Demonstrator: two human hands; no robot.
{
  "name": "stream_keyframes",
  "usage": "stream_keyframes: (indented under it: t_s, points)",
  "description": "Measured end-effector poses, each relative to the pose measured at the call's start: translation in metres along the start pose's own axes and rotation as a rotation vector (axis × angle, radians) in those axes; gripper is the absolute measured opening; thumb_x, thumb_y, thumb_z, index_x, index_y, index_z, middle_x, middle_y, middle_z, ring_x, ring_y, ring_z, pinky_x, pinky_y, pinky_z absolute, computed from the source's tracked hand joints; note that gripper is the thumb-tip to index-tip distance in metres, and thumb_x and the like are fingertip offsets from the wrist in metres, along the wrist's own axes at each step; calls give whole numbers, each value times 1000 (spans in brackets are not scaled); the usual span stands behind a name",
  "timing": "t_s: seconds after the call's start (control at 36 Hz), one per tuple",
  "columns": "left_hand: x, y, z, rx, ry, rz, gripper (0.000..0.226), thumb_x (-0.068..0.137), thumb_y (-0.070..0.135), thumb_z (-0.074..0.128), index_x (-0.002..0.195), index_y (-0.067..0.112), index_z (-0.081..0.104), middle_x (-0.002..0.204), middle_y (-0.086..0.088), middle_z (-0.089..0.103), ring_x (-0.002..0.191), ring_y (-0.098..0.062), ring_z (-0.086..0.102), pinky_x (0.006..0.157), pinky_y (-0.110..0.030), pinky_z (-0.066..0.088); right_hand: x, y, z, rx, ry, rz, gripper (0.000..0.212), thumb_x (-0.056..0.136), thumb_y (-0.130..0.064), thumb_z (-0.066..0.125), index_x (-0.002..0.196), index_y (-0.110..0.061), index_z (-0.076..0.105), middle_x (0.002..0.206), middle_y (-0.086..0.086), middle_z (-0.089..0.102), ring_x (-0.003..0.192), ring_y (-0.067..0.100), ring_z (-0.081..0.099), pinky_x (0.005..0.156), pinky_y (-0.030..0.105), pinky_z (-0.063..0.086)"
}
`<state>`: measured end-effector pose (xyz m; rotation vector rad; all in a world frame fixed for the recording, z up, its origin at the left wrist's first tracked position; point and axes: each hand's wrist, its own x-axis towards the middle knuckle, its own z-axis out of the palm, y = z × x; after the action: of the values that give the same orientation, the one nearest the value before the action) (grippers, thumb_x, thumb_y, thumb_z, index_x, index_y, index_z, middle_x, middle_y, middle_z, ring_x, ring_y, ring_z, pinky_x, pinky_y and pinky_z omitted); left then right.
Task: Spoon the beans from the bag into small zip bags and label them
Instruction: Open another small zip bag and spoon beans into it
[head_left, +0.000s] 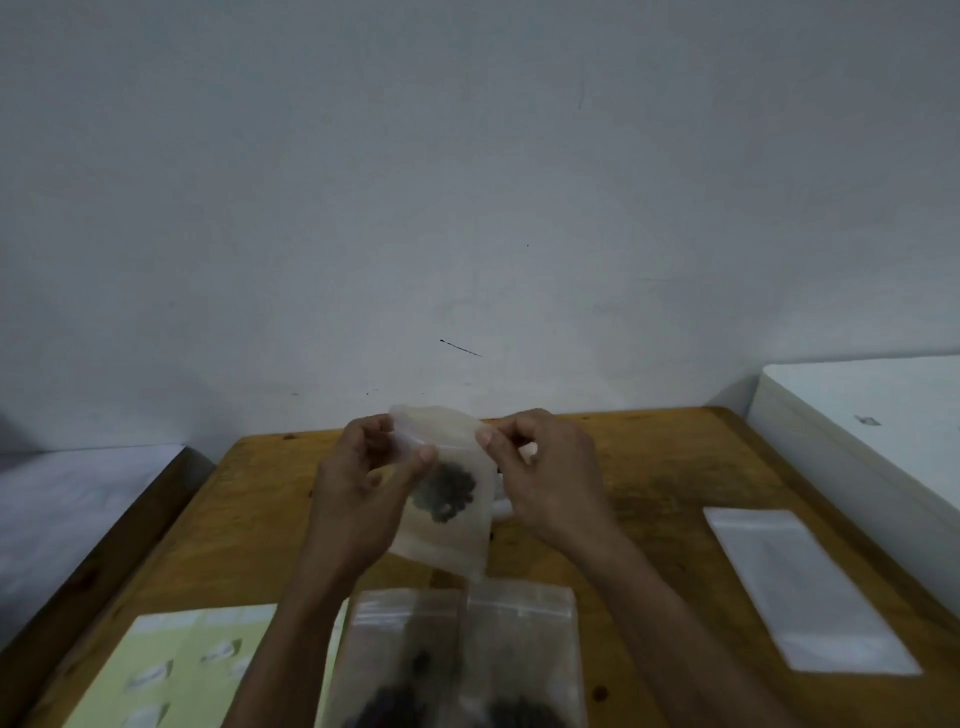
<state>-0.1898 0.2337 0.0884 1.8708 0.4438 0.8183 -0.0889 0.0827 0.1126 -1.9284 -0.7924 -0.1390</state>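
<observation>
I hold a small clear zip bag (447, 535) with a clump of dark beans (445, 493) inside it, lifted above the wooden table (649, 493). My left hand (363, 493) pinches the bag's top left edge between thumb and fingers. My right hand (545, 478) pinches the top right edge. Two more small zip bags (410, 660) (524, 660) with dark beans lie side by side on the table in front of me. A pale green sheet of labels (182, 670) lies at the near left. The big bean bag and the spoon are hidden or out of view.
A stack of flat clear bags (800, 587) lies on the right side of the table. A white box or surface (872, 426) stands beyond the table's right edge. A grey wall rises right behind the table. Something white shows partly behind my right hand.
</observation>
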Motion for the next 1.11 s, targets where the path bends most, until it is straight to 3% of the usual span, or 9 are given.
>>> stream_keyframes:
  t_s: [0.08,0.25,0.39,0.56,0.64,0.83,0.92,1.03,1.11]
  points:
    - [1,5,-8,-124,41,40,15,84,24,71,94,14,64,91,-5,71,90,-21,70,76,-37,59,3,-2,-6,49,27,-40,21,95,-33,64,89,-16,74,90,-8,68,83,2,60,68,19,47]
    - [2,13,-17,-266,27,75,17,82,26,69,85,9,65,82,-4,69,80,-16,66,71,-27,57,4,-6,-11,252,-31,-46,20,96,-32,63,92,-14,73,87,-6,72,85,6,65,73,24,55]
    - [1,23,-22,-349,-22,82,24,82,23,67,93,1,63,84,-9,70,80,-19,70,67,-27,58,3,-14,-9,578,-194,88,25,80,-19,81,102,-10,71,94,2,76,89,13,72,77,30,61]
    - [-7,34,-27,-397,-155,41,27,85,24,72,100,1,69,92,-18,72,84,-31,72,72,-37,61,2,-21,-4,644,-198,55,28,74,-22,82,96,-6,73,89,8,77,86,22,74,78,39,62]
    - [-11,35,-23,-424,-136,17,25,84,16,69,101,-2,70,93,-22,74,84,-33,73,70,-36,61,-1,-23,-3,674,-237,64,19,78,-19,81,94,-10,75,90,8,77,85,23,74,76,37,61]
    - [-17,39,-16,-566,-120,-57,51,67,39,87,98,1,73,95,-23,74,85,-32,74,69,-32,60,-8,-27,-6,744,-335,119,17,85,-16,74,98,-6,77,93,10,78,89,26,75,77,36,62]
    - [-19,43,-13,-559,-78,-33,44,71,30,82,95,-5,70,86,-21,74,76,-30,74,64,-30,60,-9,-26,-6,752,-325,134,17,86,-15,74,98,-3,76,93,14,77,87,28,75,75,38,62]
    - [-23,45,-9,-504,-48,10,35,73,19,71,93,-8,67,82,-22,74,72,-32,73,61,-32,61,-11,-22,-6,709,-309,127,21,86,-18,74,97,-1,75,92,17,76,90,36,73,82,52,60]
    - [-23,45,-9,-483,-61,4,27,73,19,70,90,-2,69,80,-17,75,72,-29,74,61,-31,61,-12,-20,-8,687,-313,152,21,85,-19,74,98,-1,75,93,15,76,90,33,73,81,49,61]
